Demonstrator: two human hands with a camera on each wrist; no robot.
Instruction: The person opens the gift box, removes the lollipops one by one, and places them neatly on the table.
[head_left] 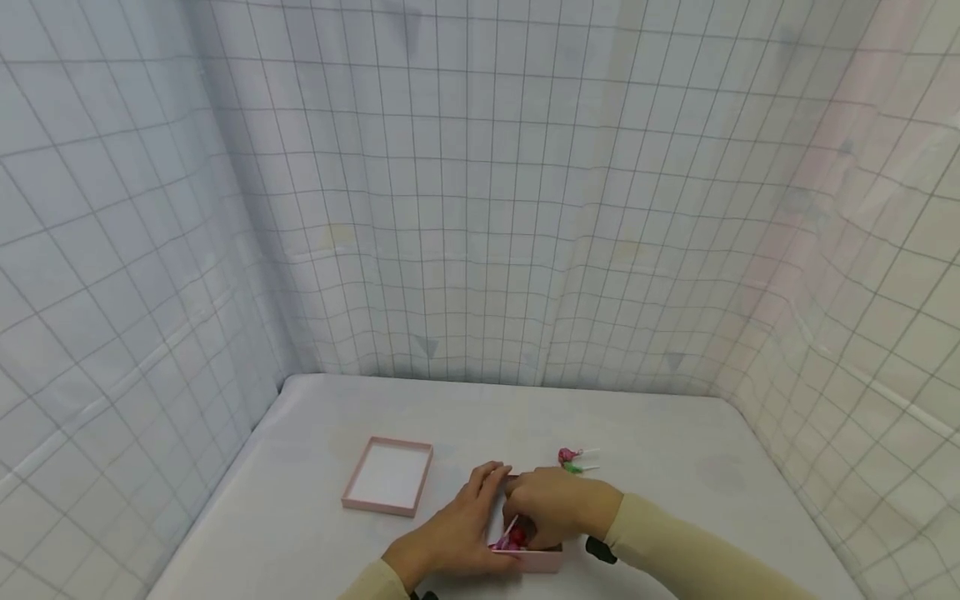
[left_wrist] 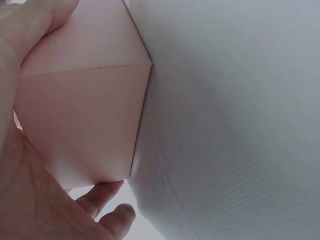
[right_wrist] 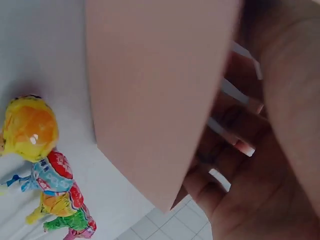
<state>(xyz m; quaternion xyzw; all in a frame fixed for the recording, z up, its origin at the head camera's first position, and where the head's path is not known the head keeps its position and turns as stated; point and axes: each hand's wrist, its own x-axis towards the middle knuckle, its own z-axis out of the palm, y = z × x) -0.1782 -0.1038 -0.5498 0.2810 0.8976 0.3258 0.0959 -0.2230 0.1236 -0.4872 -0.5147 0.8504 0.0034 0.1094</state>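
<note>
A pink box (head_left: 540, 562) stands at the near middle of the table, its top uncovered. My left hand (head_left: 467, 525) grips it from the left, thumb along the near wall and fingers at the far end; the left wrist view shows the box (left_wrist: 85, 120) between thumb and fingers. My right hand (head_left: 551, 502) reaches into the box with bent fingers, above wrapped lollipops (head_left: 514, 538) in pink and red. A white stick shows beside those fingers. Their tips are hidden, so whether they pinch a lollipop cannot be told.
A pink-rimmed box lid (head_left: 386, 477) lies inside up on the left. Right of the box, several wrapped lollipops lie in a row, among them a yellow lollipop (right_wrist: 31, 128) and a green lollipop (head_left: 573, 468). Grid-patterned curtains (head_left: 480, 250) surround the white table (head_left: 315, 433).
</note>
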